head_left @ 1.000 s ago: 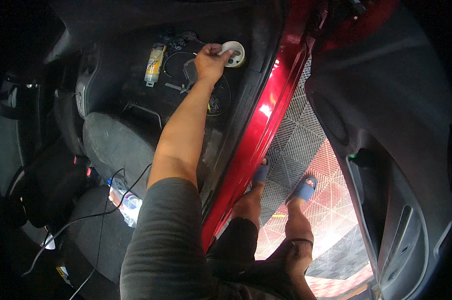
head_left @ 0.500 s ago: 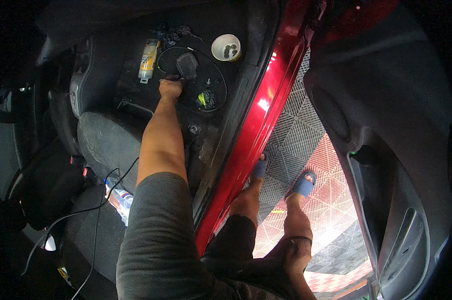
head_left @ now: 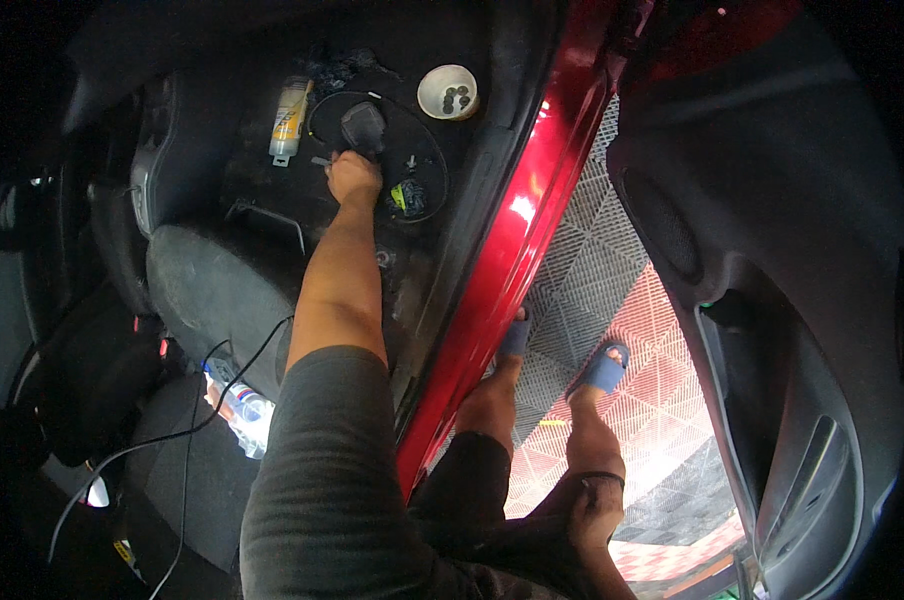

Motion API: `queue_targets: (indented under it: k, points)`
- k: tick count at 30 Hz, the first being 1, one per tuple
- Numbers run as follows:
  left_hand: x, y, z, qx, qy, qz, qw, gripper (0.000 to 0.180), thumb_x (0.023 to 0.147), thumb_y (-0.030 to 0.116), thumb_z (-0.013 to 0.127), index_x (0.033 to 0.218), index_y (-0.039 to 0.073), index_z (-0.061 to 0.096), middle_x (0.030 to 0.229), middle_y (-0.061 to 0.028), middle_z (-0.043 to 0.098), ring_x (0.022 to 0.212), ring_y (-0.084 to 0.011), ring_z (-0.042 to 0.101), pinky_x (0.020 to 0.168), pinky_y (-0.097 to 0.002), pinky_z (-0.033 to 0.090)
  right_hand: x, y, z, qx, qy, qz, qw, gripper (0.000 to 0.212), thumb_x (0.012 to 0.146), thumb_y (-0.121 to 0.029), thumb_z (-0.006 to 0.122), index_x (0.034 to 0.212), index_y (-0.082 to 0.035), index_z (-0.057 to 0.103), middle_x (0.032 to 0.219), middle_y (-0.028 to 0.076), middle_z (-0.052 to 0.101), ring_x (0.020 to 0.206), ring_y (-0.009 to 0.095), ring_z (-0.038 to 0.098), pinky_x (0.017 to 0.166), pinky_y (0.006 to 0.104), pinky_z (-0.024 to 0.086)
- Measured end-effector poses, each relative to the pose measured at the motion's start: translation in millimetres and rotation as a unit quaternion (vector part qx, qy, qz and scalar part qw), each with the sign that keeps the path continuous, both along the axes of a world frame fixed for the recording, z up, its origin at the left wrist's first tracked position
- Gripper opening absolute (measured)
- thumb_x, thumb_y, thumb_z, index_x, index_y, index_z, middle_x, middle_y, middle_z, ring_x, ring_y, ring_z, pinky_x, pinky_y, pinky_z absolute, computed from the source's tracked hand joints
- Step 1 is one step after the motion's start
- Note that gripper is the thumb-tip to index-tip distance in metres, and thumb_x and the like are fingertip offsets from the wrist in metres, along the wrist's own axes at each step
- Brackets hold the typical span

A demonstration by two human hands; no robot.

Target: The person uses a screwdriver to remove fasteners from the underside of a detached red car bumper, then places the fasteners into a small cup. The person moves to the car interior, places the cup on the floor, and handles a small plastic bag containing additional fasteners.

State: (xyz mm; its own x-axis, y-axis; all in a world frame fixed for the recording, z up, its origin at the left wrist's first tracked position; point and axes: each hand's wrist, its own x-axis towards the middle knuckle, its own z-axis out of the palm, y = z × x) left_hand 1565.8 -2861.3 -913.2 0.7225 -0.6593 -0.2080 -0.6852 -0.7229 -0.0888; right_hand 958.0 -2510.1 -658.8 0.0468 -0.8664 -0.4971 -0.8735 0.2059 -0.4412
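Note:
My left hand (head_left: 353, 179) reaches down to the dark carpet with its fingers curled closed. A small grey end of something (head_left: 320, 161) sticks out on its left side; the rest is hidden in the fingers. Right above the knuckles lies a dark grey block (head_left: 363, 128), and I cannot tell whether the hand touches it. A thin black cable (head_left: 446, 165) loops around this spot. To the left lies a clear bottle with a yellow label (head_left: 289, 120). My right hand (head_left: 597, 515) rests on my right knee, its fingers partly lost in shadow.
A white bowl (head_left: 429, 93) holds several dark round pieces. Crumpled dark plastic (head_left: 337, 68) and a small bundle with a yellow-green tag (head_left: 406, 197) lie nearby. The red door sill (head_left: 517, 215) and open car door (head_left: 762, 180) stand right. A plastic-wrapped bottle (head_left: 242, 408) and loose cable lie left.
My left hand has shifted right, closer beneath the dark grey block, and a small grey end now shows beside it. The right hand stays on the knee. The view has moved slightly.

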Motion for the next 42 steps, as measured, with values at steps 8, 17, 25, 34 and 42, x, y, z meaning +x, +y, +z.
queue_targets:
  k: [8,17,25,34,42]
  points:
    - [-22.2,-1.1,29.3,0.043,0.048,0.000,0.998,0.046,0.095,0.044,0.077,0.127,0.011,0.075,0.163,-0.0166,0.042,0.147,-0.0403,0.047,0.117,-0.0602,0.044,1.0,5.1,-0.2,0.009,0.011,-0.006,1.000,0.014,0.087,-0.005,0.064,0.099,-0.003,0.071,0.095,0.023,0.069,0.090,0.047,0.066,0.079,0.0528,0.054]
    - [-108.8,-39.5,45.0,-0.356,0.066,0.022,0.932,0.024,0.090,0.038,0.082,0.101,0.017,0.082,0.141,-0.0159,0.059,0.136,-0.0393,0.051,0.110,-0.0592,0.043,5.6,9.2,1.2,0.024,0.017,-0.028,0.999,0.019,0.080,-0.004,0.068,0.099,-0.004,0.070,0.098,0.021,0.068,0.093,0.046,0.065,0.084,0.0537,0.054]
    - [-174.8,-98.4,67.5,-0.356,0.068,0.045,0.931,0.027,0.086,0.043,0.083,0.104,0.022,0.083,0.149,-0.0136,0.055,0.143,-0.0379,0.042,0.114,-0.0576,0.036,-3.0,11.7,4.6,0.021,0.004,-0.013,1.000,0.023,0.078,-0.002,0.068,0.101,-0.003,0.069,0.099,0.021,0.068,0.096,0.046,0.066,0.087,0.0537,0.054]
    - [-184.0,-51.2,62.8,-0.421,0.108,0.062,0.898,0.025,0.088,0.032,0.084,0.105,0.014,0.081,0.143,-0.0220,0.057,0.140,-0.0413,0.046,0.115,-0.0544,0.035,-7.7,16.1,5.4,0.010,0.006,-0.014,1.000,0.021,0.080,-0.003,0.067,0.101,-0.003,0.070,0.100,0.021,0.069,0.096,0.045,0.066,0.087,0.0521,0.055]
    - [-198.2,113.3,62.5,-0.386,0.074,0.082,0.916,0.031,0.085,0.019,0.084,0.112,0.008,0.075,0.135,-0.0246,0.061,0.130,-0.0425,0.054,0.111,-0.0531,0.042,-13.5,16.2,8.0,-0.008,-0.014,-0.007,1.000,0.020,0.080,-0.004,0.067,0.100,-0.003,0.070,0.099,0.021,0.069,0.094,0.045,0.067,0.085,0.0515,0.055]
